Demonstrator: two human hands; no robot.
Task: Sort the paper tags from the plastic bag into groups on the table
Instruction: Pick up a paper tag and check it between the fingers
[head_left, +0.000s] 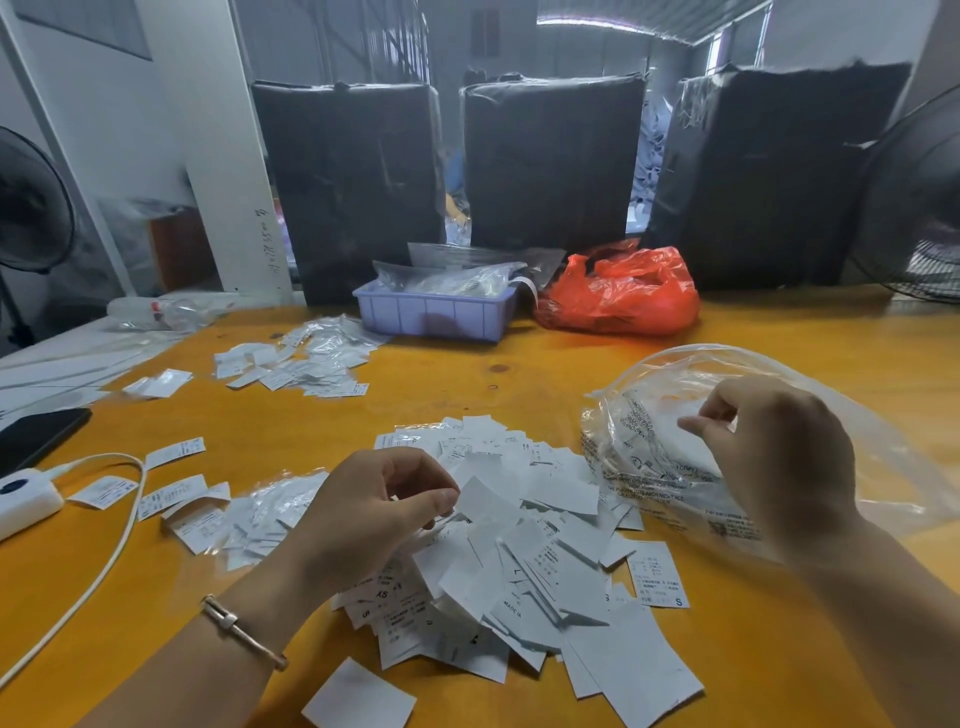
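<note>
In the big pile of paper tags on the bench, one tag says "XS". Another tag says "MADE IN". A tag at the right edge of the pile has a big "S" in its corner, and its small lines are too tiny to read. The clear plastic bag has black print on it, but the words are blurry.
</note>
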